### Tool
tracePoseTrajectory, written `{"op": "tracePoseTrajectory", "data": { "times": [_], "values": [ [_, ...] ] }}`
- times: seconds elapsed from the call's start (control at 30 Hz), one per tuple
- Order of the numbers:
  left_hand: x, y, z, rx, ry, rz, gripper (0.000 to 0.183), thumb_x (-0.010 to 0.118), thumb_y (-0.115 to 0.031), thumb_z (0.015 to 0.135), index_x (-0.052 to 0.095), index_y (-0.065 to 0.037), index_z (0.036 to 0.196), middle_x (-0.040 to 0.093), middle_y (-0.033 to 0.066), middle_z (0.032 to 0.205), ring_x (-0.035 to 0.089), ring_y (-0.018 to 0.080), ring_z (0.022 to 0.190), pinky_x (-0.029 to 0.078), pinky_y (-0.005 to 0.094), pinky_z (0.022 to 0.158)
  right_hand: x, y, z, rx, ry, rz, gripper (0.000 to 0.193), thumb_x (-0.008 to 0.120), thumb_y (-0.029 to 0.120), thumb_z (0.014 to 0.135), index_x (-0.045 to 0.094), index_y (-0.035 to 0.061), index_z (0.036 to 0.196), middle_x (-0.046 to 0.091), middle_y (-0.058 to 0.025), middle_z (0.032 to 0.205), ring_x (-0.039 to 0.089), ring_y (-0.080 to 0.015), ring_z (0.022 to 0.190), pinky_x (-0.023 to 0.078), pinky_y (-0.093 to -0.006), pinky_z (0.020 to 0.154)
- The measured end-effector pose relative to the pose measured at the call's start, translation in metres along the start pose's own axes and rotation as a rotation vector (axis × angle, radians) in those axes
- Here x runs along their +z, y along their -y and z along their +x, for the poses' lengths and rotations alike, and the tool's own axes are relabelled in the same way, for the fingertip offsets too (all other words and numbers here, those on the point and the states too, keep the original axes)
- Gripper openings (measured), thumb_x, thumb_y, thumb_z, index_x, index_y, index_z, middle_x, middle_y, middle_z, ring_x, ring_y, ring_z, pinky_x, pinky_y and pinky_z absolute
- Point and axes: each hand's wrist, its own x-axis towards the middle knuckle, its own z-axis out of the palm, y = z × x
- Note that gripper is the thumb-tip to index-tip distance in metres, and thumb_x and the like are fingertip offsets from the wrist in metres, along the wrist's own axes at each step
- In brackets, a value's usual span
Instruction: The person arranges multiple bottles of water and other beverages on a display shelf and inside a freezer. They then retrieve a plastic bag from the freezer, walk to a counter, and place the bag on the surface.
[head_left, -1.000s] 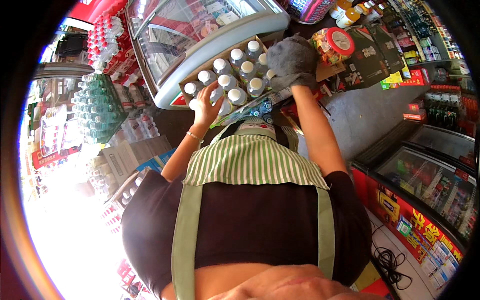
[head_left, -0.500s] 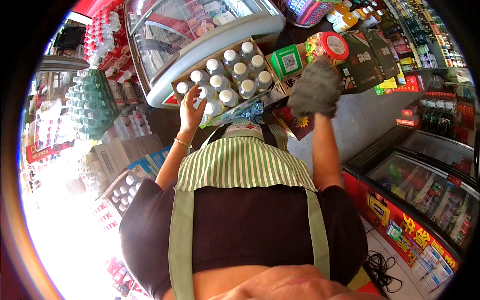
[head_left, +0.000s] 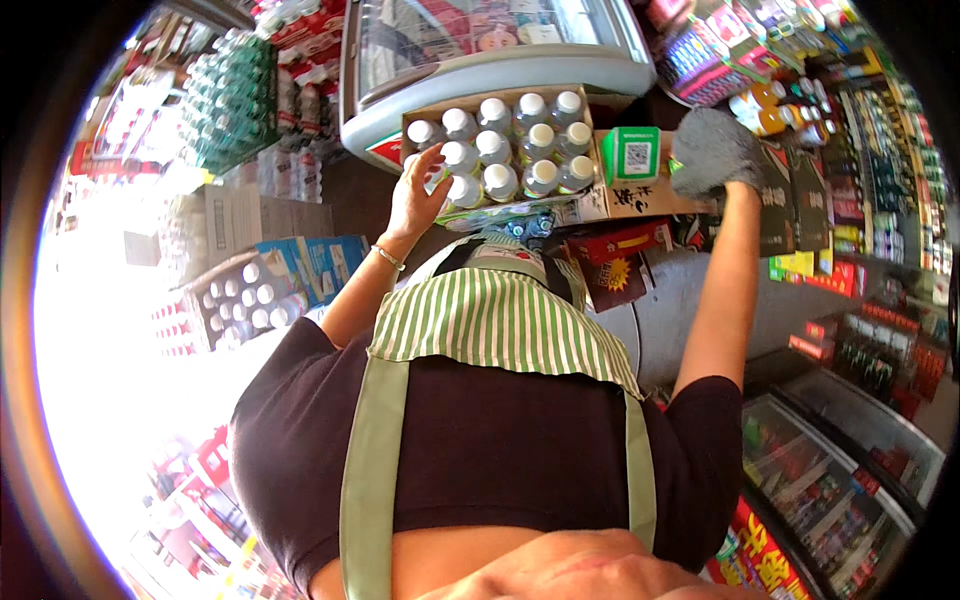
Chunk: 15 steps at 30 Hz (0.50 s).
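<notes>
My left hand (head_left: 415, 203) reaches to the front left corner of an open carton (head_left: 592, 104) packed with clear bottles (head_left: 491, 147) with white caps. Its fingers are apart, beside the caps; whether they touch a bottle I cannot tell. A fluffy grey cloth (head_left: 715, 155) covers my right hand and hides its fingers. That hand is stretched out right of a green box (head_left: 633, 156) bearing a square code. The cloth lies over the spot where the candy jar stands, and a sliver of yellow shows at its left edge.
Behind the carton stands a glass-topped freezer (head_left: 500, 75). Dark boxes (head_left: 797, 200) lie right of the cloth, with orange drink bottles (head_left: 757, 108) farther back. Stacked green bottles (head_left: 230, 105) and a bottle carton (head_left: 245, 292) are at the left. Another freezer (head_left: 830, 470) is lower right.
The view has turned, shifting the carton and freezer right in the picture. My right hand has moved the cloth farther out, over the red-lidded candy jar. My left hand stays by the carton's left corner.
</notes>
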Motion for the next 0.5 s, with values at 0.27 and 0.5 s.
{"op": "tracePoseTrajectory", "data": {
  "times": [0.27,0.5],
  "values": [
    [-0.003,0.011,-0.051,-0.132,-0.159,-0.011,0.055,0.068,-0.009,0.081,0.05,-0.009,0.133,0.065,0.0102,0.113,0.063,0.0219,0.1,0.051,0.0358,0.086,-0.018,-0.005,0.009,-0.113,0.054,-0.171,0.03,0.063,0.038,0.071,0.063,0.0103,0.084,0.061,-0.011,0.092,0.058,-0.0303,0.092,0.047,-0.0435,0.075],
    [-0.008,0.008,-0.097,-0.23,-0.266,-0.013,0.058,0.069,-0.008,0.081,0.049,-0.01,0.135,0.064,0.0112,0.115,0.062,0.0227,0.1,0.051,0.0356,0.088,-0.025,0.011,-0.013,-0.109,-0.223,-0.274,0.035,0.062,0.038,0.075,0.057,0.0112,0.097,0.057,-0.0118,0.103,0.055,-0.03,0.099,0.043,-0.0429,0.083]
  ]
}}
